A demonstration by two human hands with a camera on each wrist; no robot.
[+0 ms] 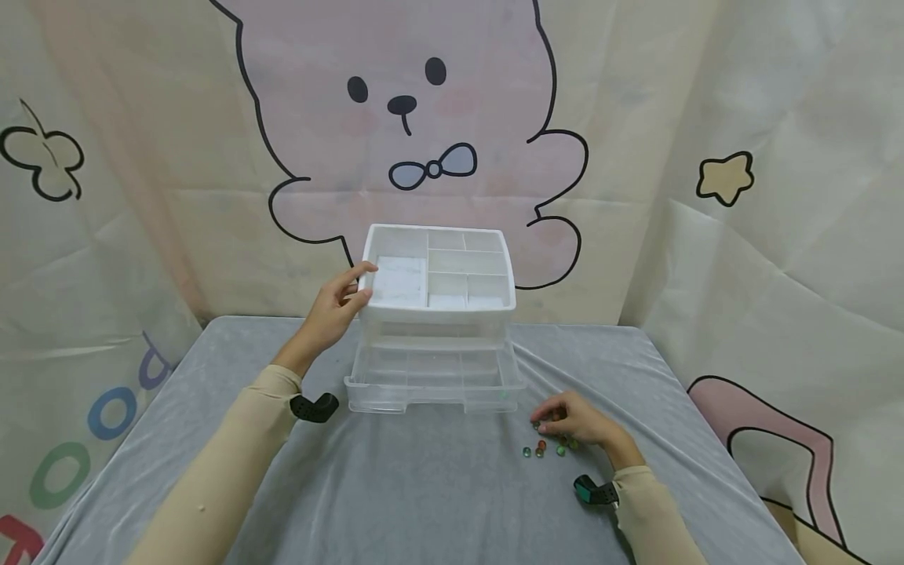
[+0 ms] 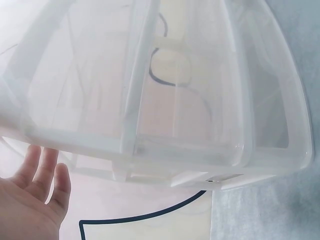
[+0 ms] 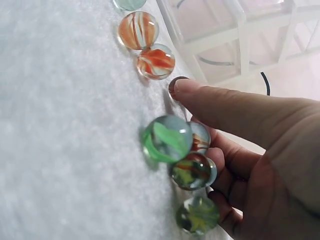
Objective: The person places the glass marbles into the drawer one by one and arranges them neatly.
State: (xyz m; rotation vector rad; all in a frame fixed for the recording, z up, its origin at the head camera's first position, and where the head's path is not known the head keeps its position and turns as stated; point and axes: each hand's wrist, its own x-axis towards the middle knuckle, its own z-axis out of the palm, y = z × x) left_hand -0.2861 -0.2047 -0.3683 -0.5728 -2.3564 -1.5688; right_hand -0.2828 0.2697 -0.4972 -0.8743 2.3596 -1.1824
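A white plastic drawer box with a divided top tray stands on the table, its clear bottom drawer pulled out toward me. My left hand grips the left side of the top; in the left wrist view the fingertips meet its edge. Low over the cloth, my right hand has thumb and forefinger at a glass marble, pinching it; the forefinger's tip is hidden. Around it lie several marbles, among them a green-swirled one and an orange-striped one.
Grey cloth covers the table. Behind it hangs a curtain printed with a bear, and printed panels stand at both sides. Each wrist wears a black strap, one on the left and one on the right.
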